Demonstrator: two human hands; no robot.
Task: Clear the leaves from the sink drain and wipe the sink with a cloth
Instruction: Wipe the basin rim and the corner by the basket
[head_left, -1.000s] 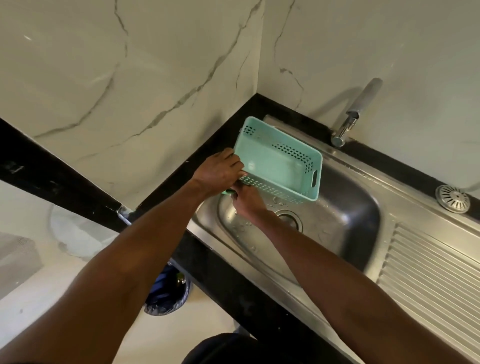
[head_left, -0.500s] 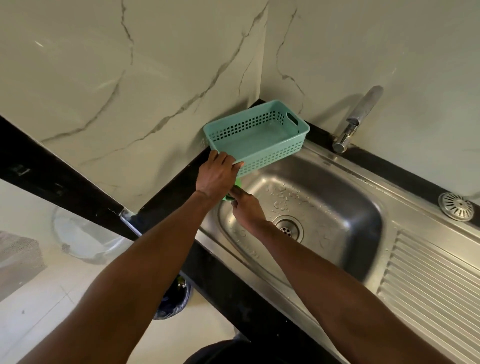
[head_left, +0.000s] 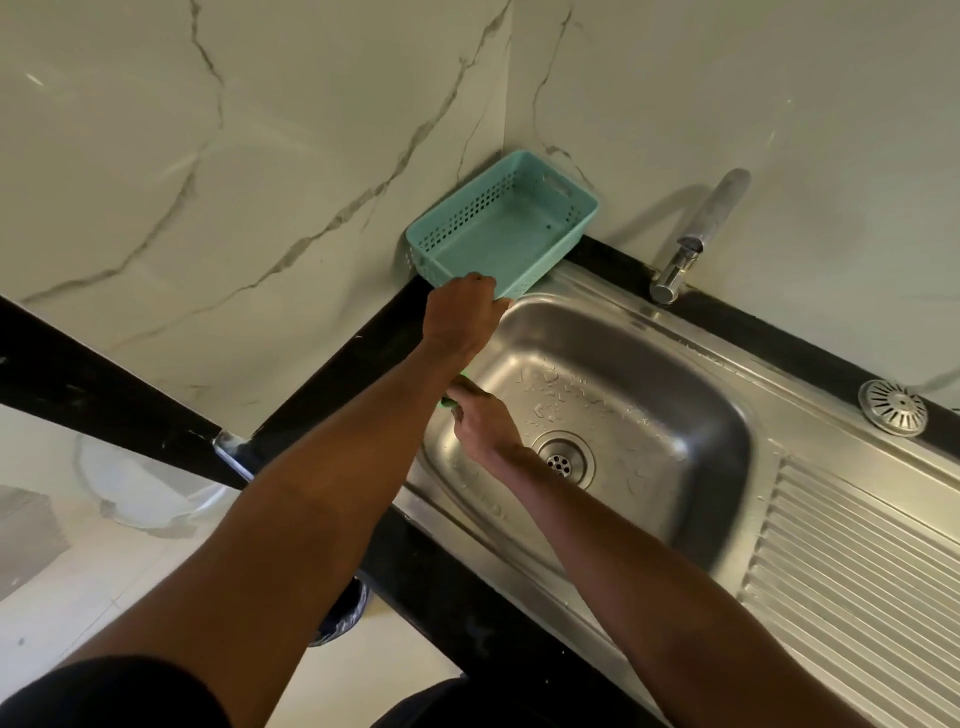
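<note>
Left hand (head_left: 460, 317) grips the near rim of the teal perforated basket (head_left: 501, 236), which sits in the corner of the black countertop (head_left: 332, 384) against the marble-veined wall (head_left: 234, 156), nothing visible inside it. Right hand (head_left: 480, 423) reaches down the left wall of the wet stainless steel sink (head_left: 649, 410), fingers curled on a scrap of green cloth (head_left: 451, 399) mostly hidden under the left wrist, with the drain (head_left: 563, 460) just beside it showing bare holes. A loose strainer (head_left: 892, 407) lies behind the ribbed draining board (head_left: 852, 577), the tap (head_left: 691, 244) stands at the back and a dark bin (head_left: 340, 616) peeks out below the counter edge
</note>
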